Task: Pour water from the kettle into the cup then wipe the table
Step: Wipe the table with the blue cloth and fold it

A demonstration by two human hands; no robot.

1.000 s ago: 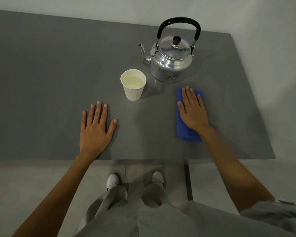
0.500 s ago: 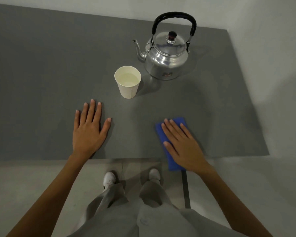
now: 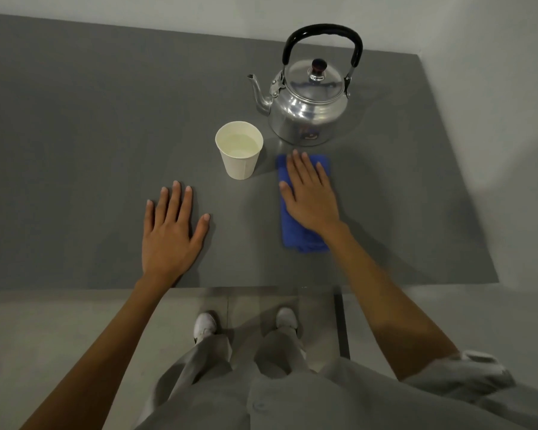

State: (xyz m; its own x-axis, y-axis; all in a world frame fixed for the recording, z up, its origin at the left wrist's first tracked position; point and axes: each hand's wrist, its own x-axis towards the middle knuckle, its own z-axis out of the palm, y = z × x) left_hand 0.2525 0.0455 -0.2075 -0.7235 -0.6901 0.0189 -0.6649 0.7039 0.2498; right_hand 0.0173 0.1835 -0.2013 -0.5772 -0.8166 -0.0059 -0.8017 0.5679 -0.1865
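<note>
Wiping stage of the task, judged from the cup [image 3: 239, 149] already holding water. The right hand [image 3: 311, 193] lay flat, fingers extended, pressing the blue cloth [image 3: 305, 240] onto the tabletop [image 3: 75, 135]; its grip was open, holding nothing by closure. The left hand [image 3: 171, 231] rested palm down, likewise open, on bare tabletop nearer the front edge, well apart from the cloth. The cloth's far end lay just short of the kettle [image 3: 308, 110] and just beside the cup. Chief risk: a stroke carried leftward would probably strike the light paper cup and tip or slide it, spilling the water; a stroke carried farther forward would meet the kettle base and stop, or bunch the cloth. The kettle spout pointed left, above and behind the cup. Both vessels bounded the wiping area on the far side, while the right and near parts of the tabletop appeared free. The cloth, held only by downward pressure, might slip from under the palm
</note>
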